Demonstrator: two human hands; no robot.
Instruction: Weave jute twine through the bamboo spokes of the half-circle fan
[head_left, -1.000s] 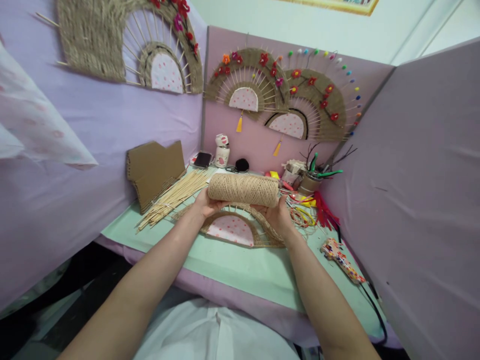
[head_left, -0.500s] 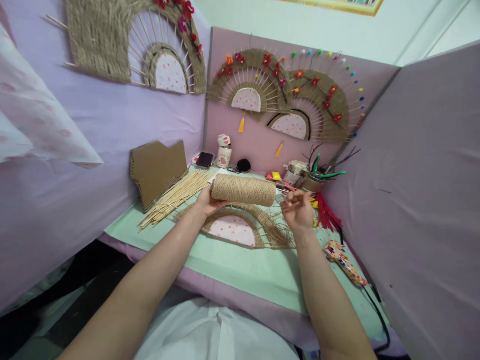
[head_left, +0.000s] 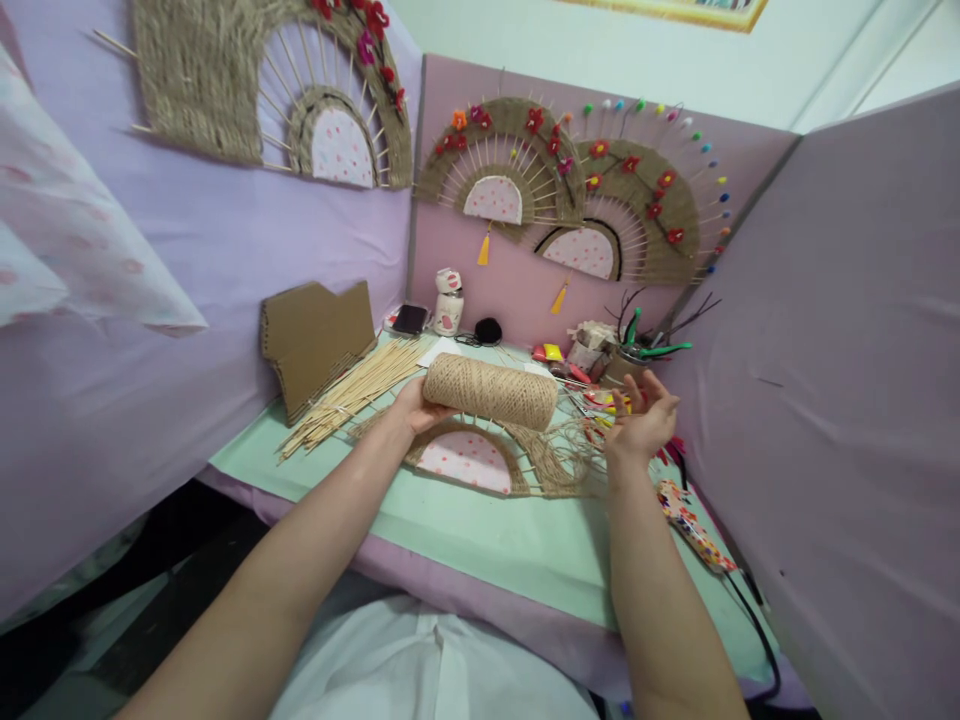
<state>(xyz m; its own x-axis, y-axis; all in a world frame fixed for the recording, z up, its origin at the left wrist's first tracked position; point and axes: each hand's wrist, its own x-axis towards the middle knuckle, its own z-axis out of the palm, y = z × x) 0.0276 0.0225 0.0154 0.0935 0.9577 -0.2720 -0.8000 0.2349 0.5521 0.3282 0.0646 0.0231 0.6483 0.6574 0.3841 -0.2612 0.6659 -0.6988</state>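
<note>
My left hand [head_left: 421, 408] is wrapped around the left end of a large roll of jute twine [head_left: 491, 390], held up over the table. To the right of the roll, my right hand [head_left: 641, 415] is raised palm up with loosely curled fingers. A thin strand seems to run from the roll to its fingers, though it is faint. Beneath the roll lies a half-round woven fan piece with a pink dotted centre [head_left: 466, 462]. Loose twine ends [head_left: 574, 440] spread at its right side.
A bundle of thin sticks [head_left: 352, 395] and cut cardboard [head_left: 319, 335] lie at left. A patterned glue gun [head_left: 697, 530] with a black cord is at right. Behind stand a bottle [head_left: 448, 305], black yarn [head_left: 488, 331] and green-handled pliers [head_left: 652, 350]. Finished fans [head_left: 517, 120] hang on the walls.
My right hand has moved right, away from the roll, and its fingers have loosened. The roll's right end has dipped slightly; my left hand stays in place.
</note>
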